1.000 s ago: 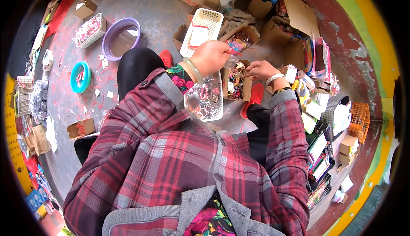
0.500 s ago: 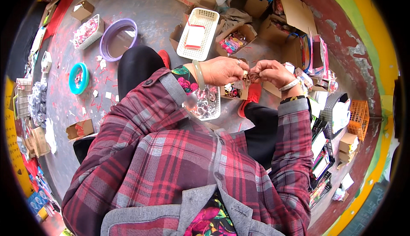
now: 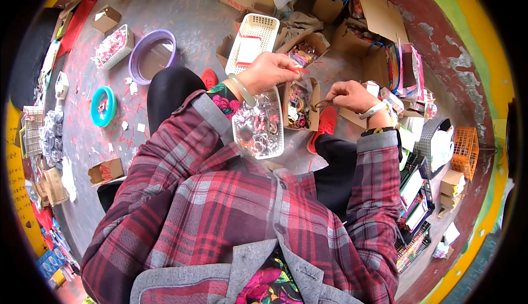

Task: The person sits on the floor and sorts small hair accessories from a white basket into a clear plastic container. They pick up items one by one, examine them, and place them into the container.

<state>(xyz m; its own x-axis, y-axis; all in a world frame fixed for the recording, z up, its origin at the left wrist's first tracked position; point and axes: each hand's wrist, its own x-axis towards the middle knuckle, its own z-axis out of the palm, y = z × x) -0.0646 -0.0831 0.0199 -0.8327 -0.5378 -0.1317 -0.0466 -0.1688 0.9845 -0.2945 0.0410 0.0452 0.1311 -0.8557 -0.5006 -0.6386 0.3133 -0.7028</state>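
My left hand (image 3: pixel 268 74) is closed in a pinch on a small red and white piece (image 3: pixel 300 70), too small to name. My right hand (image 3: pixel 352 96) has its fingers closed on a thin dark hair tie (image 3: pixel 320 105), whose loop sticks out to the left. The two hands are apart. Between and below them stands a cardboard box (image 3: pixel 315 118) with hair ties of several colours. Close under my left wrist is a white basket (image 3: pixel 280 143) full of small grey, white and pink pieces, some bagged in clear plastic.
Beyond my left hand lies a cream basket (image 3: pixel 269 23) with a white, red-edged card (image 3: pixel 249 50). A purple basin (image 3: pixel 132 64) and a teal bowl (image 3: pixel 113 107) stand on the littered floor at left. Cardboard boxes (image 3: pixel 379 64) and crates (image 3: pixel 465 150) line the right.
My hands have parted from where they met. The left one moved left and away from me with the red piece; the right kept the dark hair tie and barely shifted.
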